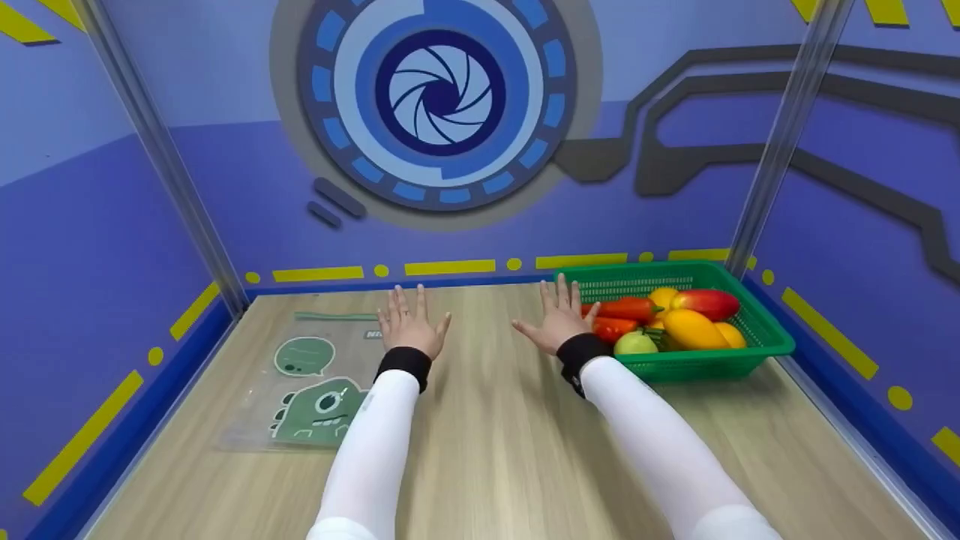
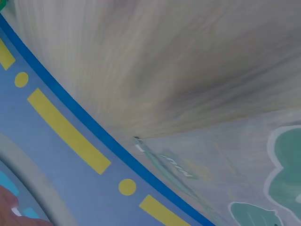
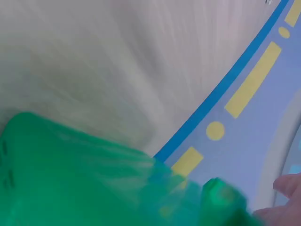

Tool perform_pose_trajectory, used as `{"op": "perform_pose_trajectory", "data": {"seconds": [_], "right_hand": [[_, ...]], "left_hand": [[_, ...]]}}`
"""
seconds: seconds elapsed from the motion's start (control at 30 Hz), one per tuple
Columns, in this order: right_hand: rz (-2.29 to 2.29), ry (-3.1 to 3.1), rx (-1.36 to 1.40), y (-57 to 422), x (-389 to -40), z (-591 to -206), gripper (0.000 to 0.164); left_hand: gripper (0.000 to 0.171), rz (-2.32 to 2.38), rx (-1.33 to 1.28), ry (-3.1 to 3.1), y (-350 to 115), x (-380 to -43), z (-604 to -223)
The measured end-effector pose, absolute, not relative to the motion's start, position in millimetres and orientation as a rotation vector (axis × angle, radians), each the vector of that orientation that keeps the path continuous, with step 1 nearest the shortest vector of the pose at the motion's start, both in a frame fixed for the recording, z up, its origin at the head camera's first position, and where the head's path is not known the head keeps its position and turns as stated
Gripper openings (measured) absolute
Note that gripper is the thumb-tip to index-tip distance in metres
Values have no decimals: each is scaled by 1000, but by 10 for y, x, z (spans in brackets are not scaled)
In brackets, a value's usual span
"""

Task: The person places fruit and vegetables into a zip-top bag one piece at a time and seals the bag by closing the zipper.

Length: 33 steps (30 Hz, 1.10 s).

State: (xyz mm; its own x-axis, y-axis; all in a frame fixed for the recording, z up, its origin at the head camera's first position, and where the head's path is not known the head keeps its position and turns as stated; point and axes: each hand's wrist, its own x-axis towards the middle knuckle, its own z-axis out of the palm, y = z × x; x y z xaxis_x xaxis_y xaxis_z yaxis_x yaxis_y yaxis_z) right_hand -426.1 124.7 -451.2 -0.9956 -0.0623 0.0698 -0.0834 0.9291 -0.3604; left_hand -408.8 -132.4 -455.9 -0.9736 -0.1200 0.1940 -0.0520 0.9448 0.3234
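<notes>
My left hand [image 1: 412, 330] is spread with straight fingers above the table, beside a clear zip bag [image 1: 255, 397] printed with a green cartoon dinosaur; it holds nothing. The same bag [image 2: 225, 150] shows at the lower right of the left wrist view. My right hand [image 1: 561, 322] is also spread, just left of and partly in front of a green plastic basket [image 1: 697, 367], gripping nothing. Inside the basket are red peppers or carrots [image 1: 630, 308], a yellow mango [image 1: 694, 330], a red and yellow mango [image 1: 706, 304] and a pale green round vegetable [image 1: 636, 343].
A wood-grain table [image 1: 487, 450] lies between blue side walls and a blue back wall [image 1: 225, 202] with yellow marks. Metal corner posts [image 1: 161, 157] rise at both back corners. The basket's wall [image 3: 70, 160] fills the lower left of the right wrist view.
</notes>
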Motion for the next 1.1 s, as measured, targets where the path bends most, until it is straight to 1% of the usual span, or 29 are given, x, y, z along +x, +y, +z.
{"op": "perform_pose_trajectory", "data": {"seconds": [0.17,0.33,0.47,0.57,0.73,0.87,0.97,1.1], "right_hand": [[556,-3001,184,1009,-4259,-4588,100],[569,-2990,292,707,-4209,-4719,99],[614,-2986,388,455,-4148,-4836,96],[673,-2975,461,289,-4084,-4903,94],[743,-2956,549,80,-3987,-4988,90],[736,-2959,587,-18,-3958,-5040,86],[724,-2980,600,-49,-3950,-5087,81],[716,-3016,596,-43,-3949,-5147,75]], "left_hand": [[81,-510,207,-2868,-1519,-4057,-4640],[82,-578,316,-2863,-1773,-4045,-4820],[83,-606,412,-2865,-1936,-3987,-4955],[80,-617,493,-2883,-2002,-3924,-5011],[68,-620,612,-2985,-1988,-3791,-5032],[63,-639,652,-3059,-1898,-3695,-5054],[61,-563,617,-3110,-1809,-3674,-5097],[54,-478,482,-3177,-1676,-3704,-5132]]}}
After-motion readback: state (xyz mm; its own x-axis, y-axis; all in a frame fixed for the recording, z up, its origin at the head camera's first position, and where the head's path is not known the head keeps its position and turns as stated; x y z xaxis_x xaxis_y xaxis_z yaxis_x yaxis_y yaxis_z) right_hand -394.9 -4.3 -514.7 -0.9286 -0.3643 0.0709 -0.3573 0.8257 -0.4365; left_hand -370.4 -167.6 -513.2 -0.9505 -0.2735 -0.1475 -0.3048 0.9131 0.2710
